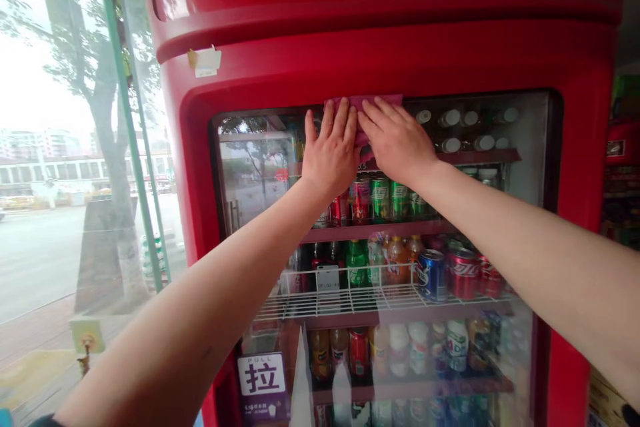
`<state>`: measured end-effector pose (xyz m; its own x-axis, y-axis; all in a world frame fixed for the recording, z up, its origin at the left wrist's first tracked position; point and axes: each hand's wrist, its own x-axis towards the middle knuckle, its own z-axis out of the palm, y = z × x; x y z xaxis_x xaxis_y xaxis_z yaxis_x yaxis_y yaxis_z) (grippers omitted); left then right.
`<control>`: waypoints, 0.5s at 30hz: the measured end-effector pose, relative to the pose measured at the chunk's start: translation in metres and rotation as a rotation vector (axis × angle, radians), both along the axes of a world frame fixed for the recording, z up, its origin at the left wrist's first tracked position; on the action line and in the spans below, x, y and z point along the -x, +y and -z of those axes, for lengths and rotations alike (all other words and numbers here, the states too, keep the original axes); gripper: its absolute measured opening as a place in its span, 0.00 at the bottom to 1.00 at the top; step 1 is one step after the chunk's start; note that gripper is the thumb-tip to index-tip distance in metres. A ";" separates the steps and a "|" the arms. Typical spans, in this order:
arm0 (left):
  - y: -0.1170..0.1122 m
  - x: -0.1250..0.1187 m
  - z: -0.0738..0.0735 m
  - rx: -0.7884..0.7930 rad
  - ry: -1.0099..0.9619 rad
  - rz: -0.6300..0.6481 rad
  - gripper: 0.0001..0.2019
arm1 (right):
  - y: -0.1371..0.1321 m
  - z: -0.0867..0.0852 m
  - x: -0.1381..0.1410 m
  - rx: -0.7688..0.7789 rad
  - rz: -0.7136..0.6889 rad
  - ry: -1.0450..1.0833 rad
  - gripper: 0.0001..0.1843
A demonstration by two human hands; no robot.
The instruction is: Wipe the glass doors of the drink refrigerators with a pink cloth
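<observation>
Both my arms reach up to a red drinks fridge (380,60) with a glass door (525,227). A pink cloth (356,99) lies against the top edge of the glass, partly hidden under my hands. My left hand (331,157) presses flat on the cloth's left part, fingers spread and pointing up. Right beside it, my right hand (403,143) lies flat over the cloth's right part, its fingers stretched toward the upper left. The hands are nearly touching, and neither grips the cloth.
Behind the glass, shelves hold cans (380,197) and bottles (397,260); a white wire rack (350,303) crosses the middle. A purple-and-white pull sign (263,377) is at the lower left. Torn tape (206,61) sticks to the frame. A glass pane (113,47) stands left, with a street beyond.
</observation>
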<state>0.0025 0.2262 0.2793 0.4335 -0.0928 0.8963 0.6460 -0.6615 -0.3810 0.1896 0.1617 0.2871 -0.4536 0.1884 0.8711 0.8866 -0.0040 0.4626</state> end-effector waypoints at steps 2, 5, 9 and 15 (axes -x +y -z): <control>0.001 -0.004 0.007 0.012 -0.025 0.011 0.36 | 0.008 0.009 -0.004 -0.028 -0.030 0.037 0.33; 0.001 -0.009 0.026 0.032 -0.029 0.011 0.35 | 0.017 0.035 -0.007 -0.064 -0.049 0.091 0.33; -0.001 -0.014 0.055 0.042 -0.019 0.017 0.35 | 0.015 0.072 -0.007 -0.080 -0.052 0.132 0.34; -0.005 -0.018 0.108 0.056 0.046 0.006 0.35 | -0.001 0.132 -0.010 -0.068 -0.014 0.172 0.38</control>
<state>0.0208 0.2209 0.1710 0.4741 -0.0462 0.8793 0.6243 -0.6865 -0.3727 0.2001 0.1609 0.1547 -0.2990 0.1206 0.9466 0.9528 -0.0170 0.3032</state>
